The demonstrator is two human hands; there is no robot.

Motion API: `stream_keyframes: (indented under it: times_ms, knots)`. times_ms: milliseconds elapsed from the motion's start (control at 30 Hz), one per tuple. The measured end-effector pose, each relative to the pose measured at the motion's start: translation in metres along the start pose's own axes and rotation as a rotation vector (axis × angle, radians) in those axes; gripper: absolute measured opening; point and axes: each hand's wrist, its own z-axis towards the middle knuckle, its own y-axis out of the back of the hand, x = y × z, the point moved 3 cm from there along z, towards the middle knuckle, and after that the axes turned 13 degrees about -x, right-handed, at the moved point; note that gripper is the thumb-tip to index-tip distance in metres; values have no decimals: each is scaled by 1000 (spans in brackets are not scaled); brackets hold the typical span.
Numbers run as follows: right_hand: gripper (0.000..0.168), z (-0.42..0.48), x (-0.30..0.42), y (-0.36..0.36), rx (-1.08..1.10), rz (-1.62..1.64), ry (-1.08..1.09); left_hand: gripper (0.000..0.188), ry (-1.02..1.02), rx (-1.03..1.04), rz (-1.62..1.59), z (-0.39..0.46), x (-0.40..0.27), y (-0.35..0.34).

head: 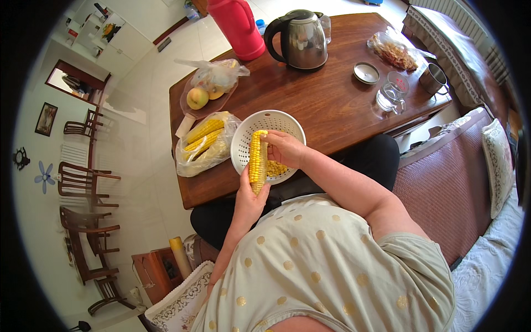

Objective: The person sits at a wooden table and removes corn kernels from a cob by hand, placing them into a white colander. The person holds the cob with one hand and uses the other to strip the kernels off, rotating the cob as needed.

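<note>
My left hand [251, 199] grips the lower end of a corn cob [258, 162]. Yellow kernels cover the cob's left side, while its right side is stripped to pale husk sockets. At the upper end, my right hand [286, 147] touches the cob with thumb and fingers, some of them hidden. Both hands are over a white plastic colander [271, 116] at the table's near edge. Loose corn kernels [276, 168] lie in the bottom of the colander. Left of it, an open plastic bag [199, 166] holds several more corn cobs [207, 139].
A plate of fruit [198, 98] under a plastic bag sits at the table's left. Farther back are a pink thermos [240, 29] and a steel electric kettle [305, 41]. Rightward stand a round lid [366, 73], a glass cup [392, 93], a steel mug [433, 79] and bagged food [394, 52].
</note>
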Motion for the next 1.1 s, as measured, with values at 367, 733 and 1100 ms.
stream_keyframes:
  times_ms: [367,733,1100]
  knots:
    - [32,4,-3,10,-4,-36,15,64,92,65,-289,6,19,2]
    - [27,5,-5,2,-46,116,-74,62,-169,-35,-109,5,14,1]
    - [37,5,-11,-5,-26,164,49,68,-192,-83,219,-3,0,-1]
